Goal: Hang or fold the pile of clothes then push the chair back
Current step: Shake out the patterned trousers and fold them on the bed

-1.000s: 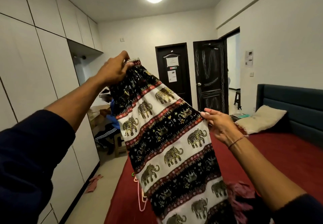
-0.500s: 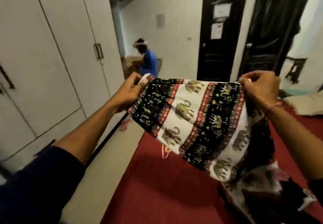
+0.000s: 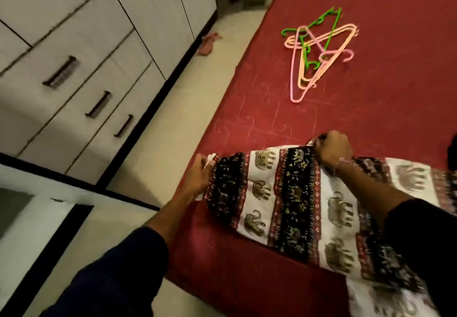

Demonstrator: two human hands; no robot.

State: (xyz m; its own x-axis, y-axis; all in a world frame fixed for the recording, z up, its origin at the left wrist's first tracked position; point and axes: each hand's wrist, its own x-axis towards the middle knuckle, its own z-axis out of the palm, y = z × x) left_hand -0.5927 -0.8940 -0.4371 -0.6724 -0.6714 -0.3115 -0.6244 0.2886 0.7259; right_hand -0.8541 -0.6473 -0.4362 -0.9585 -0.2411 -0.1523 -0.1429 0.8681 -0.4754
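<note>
Head view: one garment, two hands, one bed with a red cover.

Change: half a second ago the elephant-print garment (image 3: 291,193) hung in the air, stretched between both hands; a second ago it was held higher still, lengthwise. It now lies flat on the bed (image 3: 371,109) — laid down, not hung.

Meaning for the task: judged as the start of a fold for this piece; no crease is made yet, and the chair step is not reached. No chair can be made out for certain here.

Garment, place: along the near-left edge of the bed, its short end towards that edge, the rest running right and under the right forearm towards the near corner.

Left hand (image 3: 199,177): at the garment's left end by the bed's left edge; fingers curled, pinching the white hem.

Right hand (image 3: 332,149): at the far corner of the garment; fingers bunched, gripping the cloth there.

Hangers (image 3: 319,49): a tangled heap towards the far side of the bed, well apart from the garment — one green, at least three pink or peach; the exact count cannot be told from the overlap.

Drawer handles (image 3: 99,104): three, dark, on the white cabinet left of the bed.

Cloth scrap (image 3: 209,43): one, pinkish, on the floor by the cabinet foot.
</note>
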